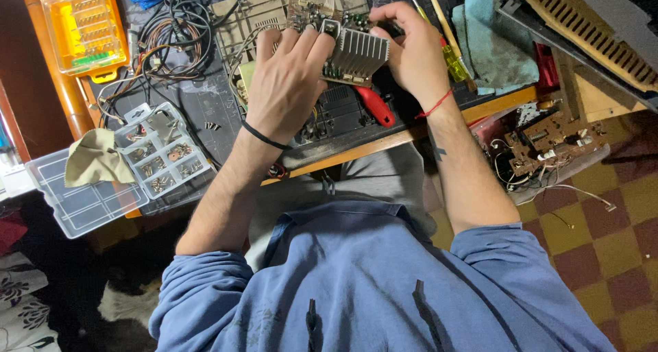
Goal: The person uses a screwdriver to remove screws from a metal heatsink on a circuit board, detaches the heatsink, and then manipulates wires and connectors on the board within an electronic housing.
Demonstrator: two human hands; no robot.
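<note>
head view showed both the left hand and right hand with fingers closed on a circuit board with a finned heatsink, held above the bench at upper centre, seemingly stiff, light and fragile, best gripped by its edges.

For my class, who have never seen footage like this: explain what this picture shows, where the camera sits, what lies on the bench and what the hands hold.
There is one picture, taken by a camera worn on a person's head, looking down over their blue shirt. No machine is involved, only two bare hands. The left hand and right hand together hold a circuit board with a ribbed metal block on it, above the workbench. On the bench lie a clear box of small screws, a yellow bit case, a tangle of wires and a red-handled tool. Another circuit board sits lower down on the right.
</note>
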